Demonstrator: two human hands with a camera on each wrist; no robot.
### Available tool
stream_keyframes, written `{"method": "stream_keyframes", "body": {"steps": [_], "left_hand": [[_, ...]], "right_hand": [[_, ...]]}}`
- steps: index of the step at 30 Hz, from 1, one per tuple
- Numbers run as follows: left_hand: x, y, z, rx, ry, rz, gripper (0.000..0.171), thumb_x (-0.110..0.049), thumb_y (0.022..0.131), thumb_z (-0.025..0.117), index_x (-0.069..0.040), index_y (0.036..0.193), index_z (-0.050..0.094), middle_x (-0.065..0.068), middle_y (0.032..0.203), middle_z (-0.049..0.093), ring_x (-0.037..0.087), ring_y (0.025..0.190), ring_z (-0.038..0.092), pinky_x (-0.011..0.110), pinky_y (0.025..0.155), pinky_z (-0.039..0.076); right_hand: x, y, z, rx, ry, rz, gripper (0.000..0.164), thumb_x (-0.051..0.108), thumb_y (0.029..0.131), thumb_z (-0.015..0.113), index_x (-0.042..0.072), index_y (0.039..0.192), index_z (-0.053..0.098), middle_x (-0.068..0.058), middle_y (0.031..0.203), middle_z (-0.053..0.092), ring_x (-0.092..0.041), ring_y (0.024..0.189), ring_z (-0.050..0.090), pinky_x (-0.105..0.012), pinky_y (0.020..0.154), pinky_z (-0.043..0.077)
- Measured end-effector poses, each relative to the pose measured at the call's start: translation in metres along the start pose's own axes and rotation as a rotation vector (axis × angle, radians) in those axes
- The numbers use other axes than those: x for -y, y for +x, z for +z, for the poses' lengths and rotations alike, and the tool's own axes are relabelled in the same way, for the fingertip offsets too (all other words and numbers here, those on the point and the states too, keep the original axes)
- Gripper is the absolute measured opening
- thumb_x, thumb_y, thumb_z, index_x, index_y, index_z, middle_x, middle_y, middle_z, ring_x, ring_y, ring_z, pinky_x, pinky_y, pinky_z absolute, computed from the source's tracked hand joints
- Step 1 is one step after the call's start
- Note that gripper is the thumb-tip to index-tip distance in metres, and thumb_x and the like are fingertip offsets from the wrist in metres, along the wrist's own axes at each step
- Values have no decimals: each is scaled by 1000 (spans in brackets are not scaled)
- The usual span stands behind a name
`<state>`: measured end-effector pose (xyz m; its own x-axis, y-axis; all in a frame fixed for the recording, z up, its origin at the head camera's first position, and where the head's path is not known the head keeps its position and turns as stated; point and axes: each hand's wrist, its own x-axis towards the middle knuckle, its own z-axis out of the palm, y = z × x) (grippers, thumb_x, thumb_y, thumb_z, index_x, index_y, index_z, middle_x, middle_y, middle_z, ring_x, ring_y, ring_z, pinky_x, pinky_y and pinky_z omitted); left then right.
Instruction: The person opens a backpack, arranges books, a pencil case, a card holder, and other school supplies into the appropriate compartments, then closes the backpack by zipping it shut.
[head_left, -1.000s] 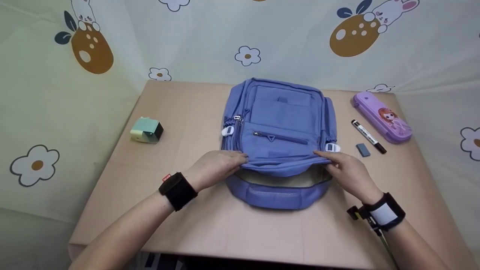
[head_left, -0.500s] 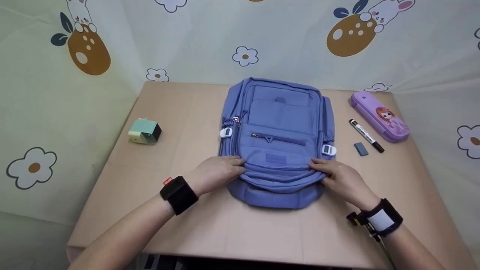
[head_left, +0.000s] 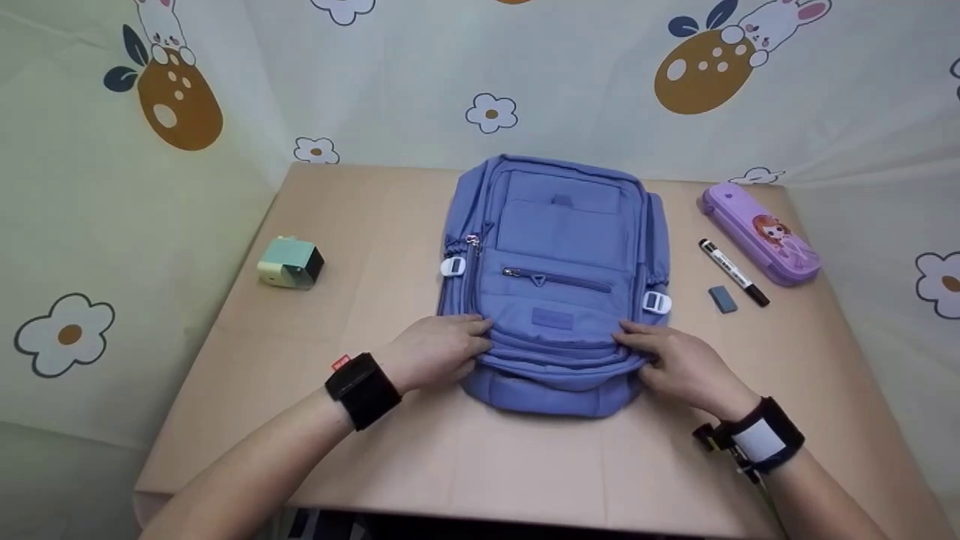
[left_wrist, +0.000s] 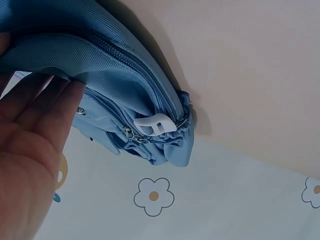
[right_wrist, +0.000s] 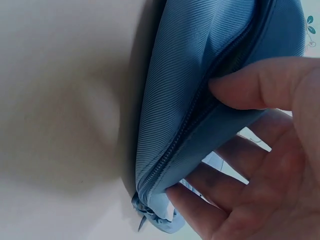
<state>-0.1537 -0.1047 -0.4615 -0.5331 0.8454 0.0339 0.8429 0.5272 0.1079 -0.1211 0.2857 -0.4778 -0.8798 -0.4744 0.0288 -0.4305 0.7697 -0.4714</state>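
Observation:
A blue backpack [head_left: 566,232] lies front side up on the table, its handle end toward me. My left hand [head_left: 442,349] grips the left edge of its front panel near the opening. In the left wrist view, the fingers [left_wrist: 62,105] lie along the outer side of the panel, and only a bit of the thumb shows at the frame's edge. My right hand [head_left: 686,367] pinches the panel's right edge. Its thumb [right_wrist: 240,90] sits at the parted zipper [right_wrist: 175,140], with the other fingers on the opposite side of the cloth. The panel now covers the opening in the head view.
To the right of the backpack are a purple pencil case [head_left: 761,232], a black-and-white marker [head_left: 733,271] and a small blue-grey eraser [head_left: 723,299]. A green-and-yellow boxy object [head_left: 291,262] stands at the left. A patterned cloth [head_left: 405,82] hangs behind the table [head_left: 360,457].
Both hands have drawn the backpack's front panel down toward me. The gap that showed the pale inside is now covered. Over the last half second the hands shifted only slightly.

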Motion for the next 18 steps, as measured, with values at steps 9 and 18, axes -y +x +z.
{"method": "stream_keyframes", "body": {"steps": [9,18], "left_hand": [[-18,16,-21,145,5,-119,66,-66,95,53,-6,116,73,14,127,68,31,119,63,44,99,51],[-55,64,-32,166,-66,-43,60,-64,97,54,-14,128,67,1,116,68,21,103,66,40,83,55]], "right_hand": [[5,-1,-1,64,-63,6,58,0,86,59,9,143,59,-9,157,45,-42,138,46,-60,105,43],[9,1,2,58,-104,15,54,2,89,58,8,142,59,-9,155,47,-39,137,48,-59,104,45]]}}
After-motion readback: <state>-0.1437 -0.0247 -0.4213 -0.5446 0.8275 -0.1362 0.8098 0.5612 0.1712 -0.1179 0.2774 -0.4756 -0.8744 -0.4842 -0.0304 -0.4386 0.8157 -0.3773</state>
